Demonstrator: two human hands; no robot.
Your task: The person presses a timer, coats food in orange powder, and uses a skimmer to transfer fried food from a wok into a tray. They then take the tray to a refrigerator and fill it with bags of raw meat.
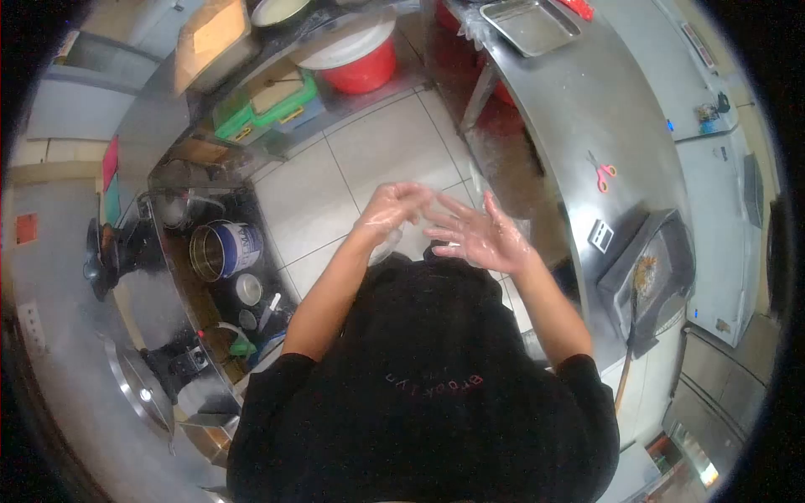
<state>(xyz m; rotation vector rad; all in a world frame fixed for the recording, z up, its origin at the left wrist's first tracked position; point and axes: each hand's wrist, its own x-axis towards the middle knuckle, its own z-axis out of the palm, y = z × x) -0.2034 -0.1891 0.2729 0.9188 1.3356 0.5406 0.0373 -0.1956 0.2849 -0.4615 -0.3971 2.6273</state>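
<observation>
My left hand [392,210] is raised in front of my black shirt [428,377], fingers bent and pressed together; what they hold, if anything, is too small to make out. Just right of it, my right hand [482,235] has its fingers spread, their tips close to my left fingers. Both hands look shiny, with whitish patches on the skin. Something clear and thin shows beside each hand, too blurred to name.
A steel counter [579,109] at the right bears a metal tray [530,27], pink scissors [601,172], a small scale [600,235] and a dark tray [662,260]. Left stand a blue-white bucket [226,250] and shelving. Ahead, a red tub [360,69] sits beyond the tiled floor [369,151].
</observation>
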